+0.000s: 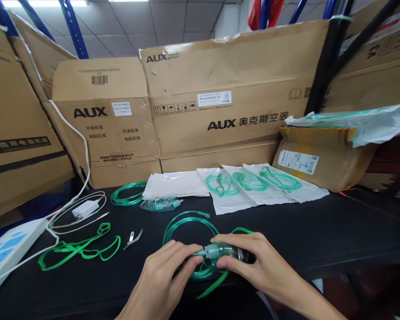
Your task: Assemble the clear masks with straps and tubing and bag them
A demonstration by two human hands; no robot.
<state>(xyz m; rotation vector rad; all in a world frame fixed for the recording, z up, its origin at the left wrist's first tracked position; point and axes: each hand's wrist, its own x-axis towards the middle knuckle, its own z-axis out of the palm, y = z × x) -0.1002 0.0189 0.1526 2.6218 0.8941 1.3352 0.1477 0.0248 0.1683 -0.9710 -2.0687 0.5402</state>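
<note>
My right hand (250, 258) is closed around a clear green oxygen mask (227, 251) at the table's front edge. The thumb and fingers of my left hand (173, 266) pinch the green tubing's end at the mask's pale connector (210, 251); whether it is fully seated there I cannot tell. The coiled green tubing (190, 222) lies behind and beneath my hands, its other end loose. A green elastic strap (215, 284) hangs from the mask beside my right hand. Part of the mask is hidden by my right fingers.
A second mask (162, 204), coiled tubing (128, 193) and packed pouches (230, 209) lie farther back. At left are green straps (76, 251), small scissors (132, 240), a white cable (86, 151) and a power strip (13, 249). Cardboard boxes (233, 142) wall the back.
</note>
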